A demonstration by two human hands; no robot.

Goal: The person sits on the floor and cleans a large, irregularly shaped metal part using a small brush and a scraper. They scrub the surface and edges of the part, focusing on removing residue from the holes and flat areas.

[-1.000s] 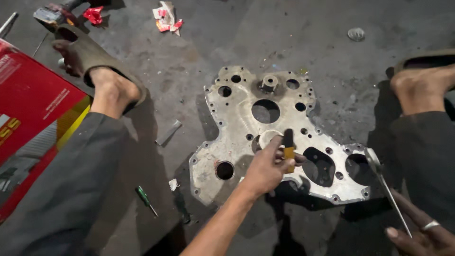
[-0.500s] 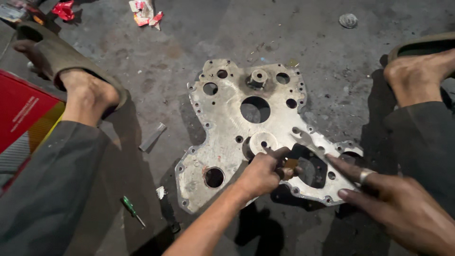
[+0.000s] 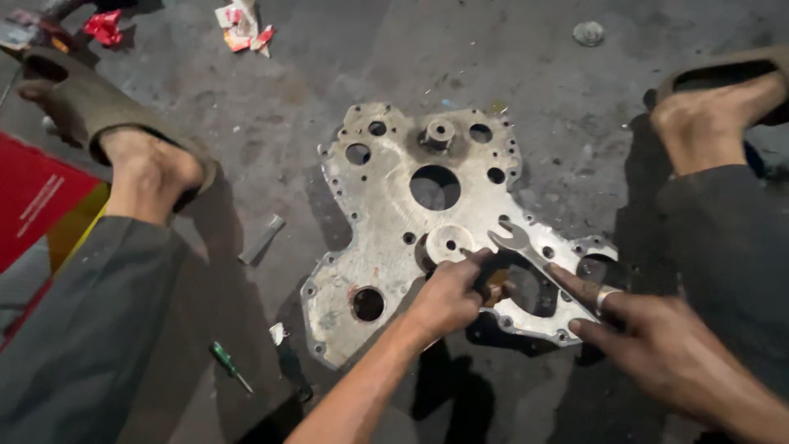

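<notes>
Open-end wrench (image 3: 526, 251) is pinched by right hand (image 3: 649, 345) over metal cover plate (image 3: 394, 222); small yellow-handled tool (image 3: 493, 289) is gripped in closed left hand (image 3: 448, 298).

**Packaging on the floor**

A red box (image 3: 33, 201) with a yellow edge is lying far left of the left hand (image 3: 448, 296). Red-and-white wrappers (image 3: 241, 26) are sitting far beyond it, a red scrap (image 3: 104, 26) lying farther left.

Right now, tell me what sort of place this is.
Probably a repair workshop floor. A bare metal engine plate lies on stained concrete, the right hand lays a wrench on it, and a green screwdriver lies nearby.
</notes>
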